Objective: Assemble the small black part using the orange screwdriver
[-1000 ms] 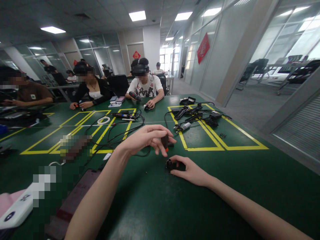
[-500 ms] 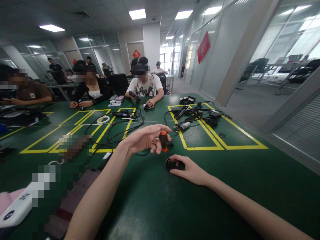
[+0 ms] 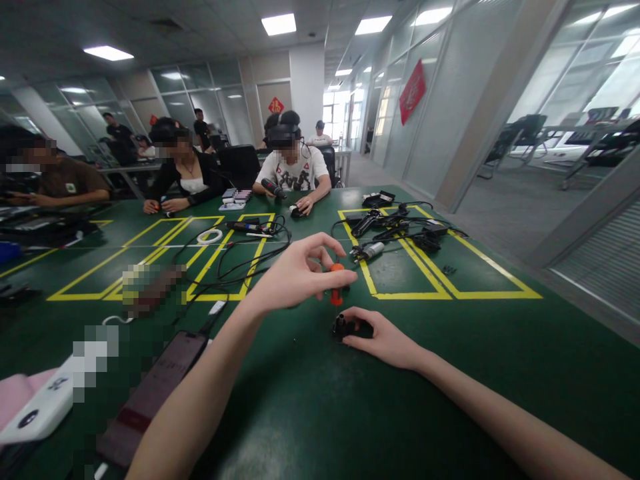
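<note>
An orange and dark screwdriver [image 3: 337, 297] stands nearly upright, its shaft pointing down at a small black part [image 3: 340, 325] on the green table. My left hand [image 3: 305, 270] is closed on the screwdriver's handle, thumb across the near side and fingers curled at the top and behind. Part of the handle is hidden by the thumb. Low on the table, my right hand [image 3: 383, 339] grips the black part between thumb and fingers. A short dark cylinder sticks up from that part. Whether the screwdriver's tip sits in a screw is too small to tell.
Black cables and tool pieces [image 3: 395, 227] lie inside yellow tape outlines ahead on the right. A white ring [image 3: 209, 237] and a corded tool [image 3: 247, 226] are ahead on the left. A phone [image 3: 155, 393] lies beside my left forearm. Across the table a person [image 3: 293, 167] holds a power tool.
My left hand has rotated about the screwdriver's handle, its thumb now across the near side instead of the open palm and fingers showing. My right hand stays on the black part.
</note>
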Tool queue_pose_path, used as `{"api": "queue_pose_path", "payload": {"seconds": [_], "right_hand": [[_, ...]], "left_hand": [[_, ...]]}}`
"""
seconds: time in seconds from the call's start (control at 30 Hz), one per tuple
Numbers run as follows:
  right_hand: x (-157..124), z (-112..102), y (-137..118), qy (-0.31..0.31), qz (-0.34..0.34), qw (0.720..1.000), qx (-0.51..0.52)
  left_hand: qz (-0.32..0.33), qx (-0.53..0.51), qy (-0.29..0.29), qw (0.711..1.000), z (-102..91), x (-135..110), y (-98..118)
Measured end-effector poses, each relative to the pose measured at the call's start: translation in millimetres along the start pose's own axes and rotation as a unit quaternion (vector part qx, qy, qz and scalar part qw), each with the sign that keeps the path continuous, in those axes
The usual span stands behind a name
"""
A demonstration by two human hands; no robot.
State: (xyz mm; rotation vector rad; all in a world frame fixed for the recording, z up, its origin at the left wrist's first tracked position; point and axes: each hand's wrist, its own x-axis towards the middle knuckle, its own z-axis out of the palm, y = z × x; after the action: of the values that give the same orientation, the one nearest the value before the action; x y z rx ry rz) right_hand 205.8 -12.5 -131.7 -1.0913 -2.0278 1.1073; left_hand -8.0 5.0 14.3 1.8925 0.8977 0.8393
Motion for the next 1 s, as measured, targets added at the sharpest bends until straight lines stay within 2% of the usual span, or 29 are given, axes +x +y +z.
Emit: {"api": "queue_pose_path", "payload": {"seconds": [0.03, 0.07, 0.13, 0.2, 0.27, 0.33, 0.5, 0.63, 0.83, 1.0], "right_hand": [[-0.2, 0.0, -0.1, 0.0, 0.001, 1.0, 0.002], [-0.4, 0.0, -0.4, 0.0, 0.003, 1.0, 0.004], [-0.8, -0.2, -1.3, 0.0, 0.006, 1.0, 0.006], [-1.0, -0.4, -2.1, 0.001, 0.008, 1.0, 0.01], [-1.0, -0.4, -2.1, 0.001, 0.008, 1.0, 0.012], [-0.8, -0.3, -1.4, 0.003, 0.007, 1.0, 0.01], [-0.8, 0.0, 1.8, 0.007, 0.005, 1.0, 0.002], [-1.0, 0.6, 4.4, 0.011, 0.002, 1.0, 0.002], [-0.4, 1.0, 4.8, 0.015, -0.006, 1.0, 0.001], [-0.6, -0.3, 0.5, 0.01, -0.006, 1.0, -0.003]], "left_hand": [[0.037, 0.088, 0.029, 0.995, 4.2, -2.2, 2.3], [0.076, 0.184, 0.056, 0.978, 8.2, -3.9, 3.9], [0.131, 0.349, 0.091, 0.923, 14.4, -5.9, 5.5], [0.154, 0.446, 0.108, 0.875, 17.4, -5.9, 5.3], [0.178, 0.484, 0.109, 0.85, 17.7, -4.9, 4.1], [0.207, 0.474, 0.098, 0.85, 16.8, -3.6, 1.5], [0.26, 0.371, 0.058, 0.89, 17.7, 0.5, -10.5], [0.236, 0.358, 0.053, 0.902, 19.5, 0.3, -10.9], [0.219, 0.39, 0.0, 0.894, 14.3, -7.0, 4.2], [0.187, 0.433, 0.009, 0.882, 10.3, -5.1, -0.1]]}}
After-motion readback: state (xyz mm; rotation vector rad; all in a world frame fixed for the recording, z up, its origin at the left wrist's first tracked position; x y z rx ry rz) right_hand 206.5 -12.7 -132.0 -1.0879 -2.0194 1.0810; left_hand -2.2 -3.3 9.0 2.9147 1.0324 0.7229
